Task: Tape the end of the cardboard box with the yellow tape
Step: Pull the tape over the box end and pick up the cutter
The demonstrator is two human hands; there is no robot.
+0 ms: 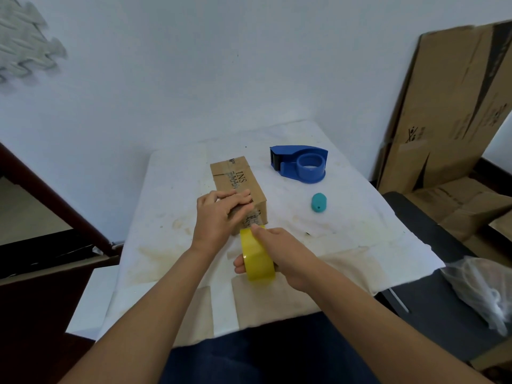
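So the box (238,187) lies flat mid-table (166,245) on the white cloth, long axis running near to far, its near end facing the person. Small corrugated carton, probably light and likely to slide on cloth, so it wants pinning from above; walls stiff enough but the end flaps would give under a hard push. Left hand (219,214) is doing that: palm down over the near top edge, fingers (241,195) spread flat across the top, not curled round anything, wrist low and forearm coming in from near-left. Tape (259,259) is a yellow roll held on edge just near of the box end, a strip running up from it to the box's lower near edge. Roll is rigid and light, film thin, sticky, apt to crease or fold on itself; best held by core and sides, keeping the strip taut. Right hand (282,256) wraps the roll from the right, thumb on top along the strip toward the box, fingertips poking out on the roll's left side, so closed round it. Right forearm comes in from near-right. Blue dispenser (302,163) sits far right, teal cap (319,202) right of the box, both apart from it.
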